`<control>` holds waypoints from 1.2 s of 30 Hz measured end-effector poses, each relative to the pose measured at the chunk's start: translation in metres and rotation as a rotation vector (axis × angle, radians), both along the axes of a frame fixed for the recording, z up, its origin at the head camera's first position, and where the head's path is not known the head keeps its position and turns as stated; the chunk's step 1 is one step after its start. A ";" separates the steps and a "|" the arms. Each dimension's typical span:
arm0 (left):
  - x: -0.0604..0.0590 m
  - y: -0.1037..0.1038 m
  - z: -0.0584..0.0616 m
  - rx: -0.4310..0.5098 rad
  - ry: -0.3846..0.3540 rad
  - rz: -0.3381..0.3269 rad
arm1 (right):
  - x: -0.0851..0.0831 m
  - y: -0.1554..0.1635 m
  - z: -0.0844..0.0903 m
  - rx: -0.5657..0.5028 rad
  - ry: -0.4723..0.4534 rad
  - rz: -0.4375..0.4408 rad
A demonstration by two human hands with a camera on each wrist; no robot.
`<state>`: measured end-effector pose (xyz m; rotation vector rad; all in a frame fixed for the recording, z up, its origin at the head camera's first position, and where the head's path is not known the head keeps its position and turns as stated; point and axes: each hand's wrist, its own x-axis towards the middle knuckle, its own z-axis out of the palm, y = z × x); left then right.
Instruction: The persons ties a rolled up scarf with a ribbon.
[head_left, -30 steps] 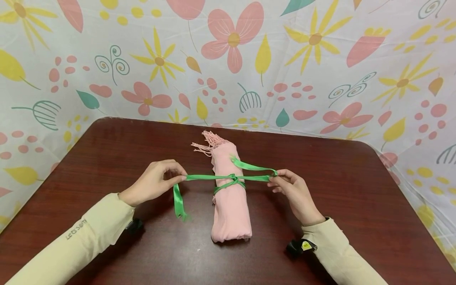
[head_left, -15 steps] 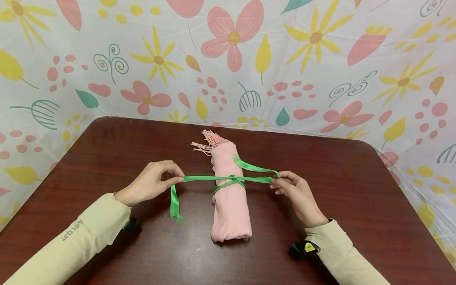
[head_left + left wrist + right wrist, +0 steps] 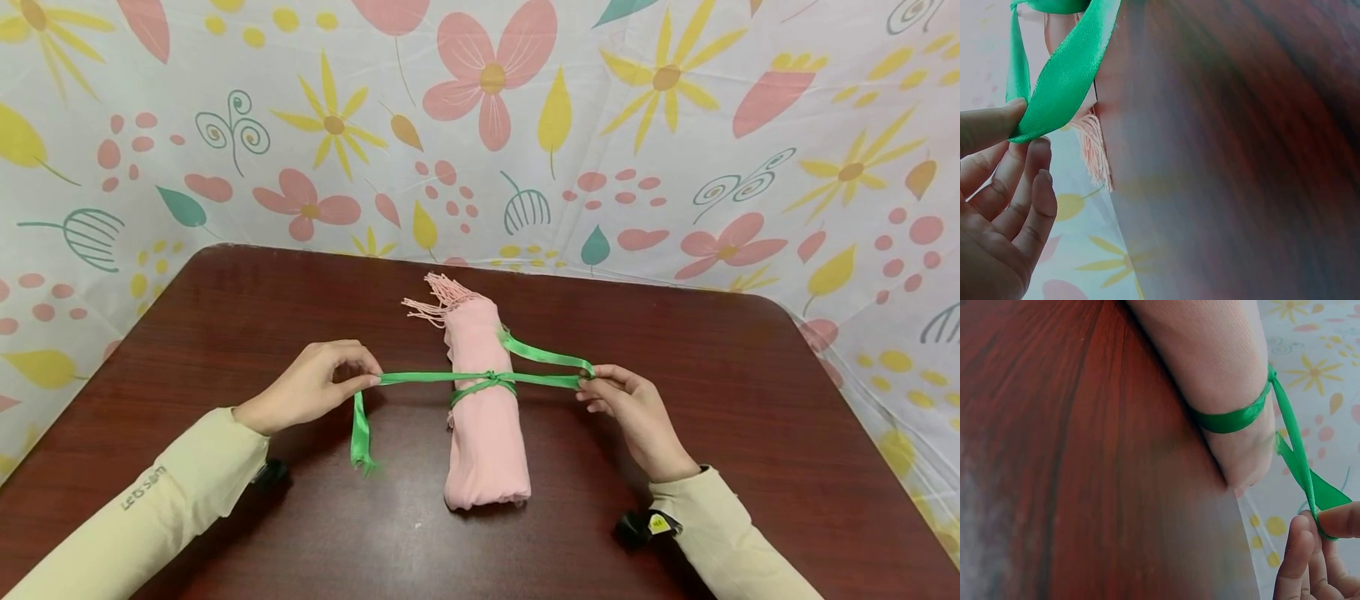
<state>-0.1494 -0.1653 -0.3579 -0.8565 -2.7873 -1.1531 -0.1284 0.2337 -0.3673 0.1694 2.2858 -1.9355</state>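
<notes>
A rolled pink scarf (image 3: 487,450) with a fringe at its far end lies lengthwise on the table in the head view. Green ribbon (image 3: 420,377) circles its middle and crosses in a knot on top. On the left side, my left hand (image 3: 315,385) pinches one ribbon length between thumb and fingertips, its tail hanging down. My right hand (image 3: 633,417) pinches the other length, whose tail loops back toward the scarf. Both lengths run straight and taut from the knot. The right wrist view shows the ribbon band (image 3: 1229,420) lying flat around the roll.
The dark brown wooden table (image 3: 262,308) reaches back to a hanging white cloth (image 3: 480,192) printed with flowers and leaves. Black wrist devices (image 3: 636,529) sit under both cream sleeves (image 3: 727,525).
Both hands have drawn slightly farther apart, left hand leftward and right hand rightward, and the knot looks smaller. The ribbon tails moved along with them. The scarf has stayed in place.
</notes>
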 end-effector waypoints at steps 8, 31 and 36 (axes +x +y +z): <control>0.001 -0.004 0.002 -0.006 0.008 -0.005 | 0.002 0.006 -0.001 0.001 0.012 0.002; 0.002 -0.013 0.007 -0.028 0.005 -0.021 | 0.004 0.018 -0.002 -0.058 0.009 -0.028; 0.001 -0.016 0.008 -0.033 0.000 -0.022 | 0.005 0.019 -0.002 -0.074 0.008 -0.031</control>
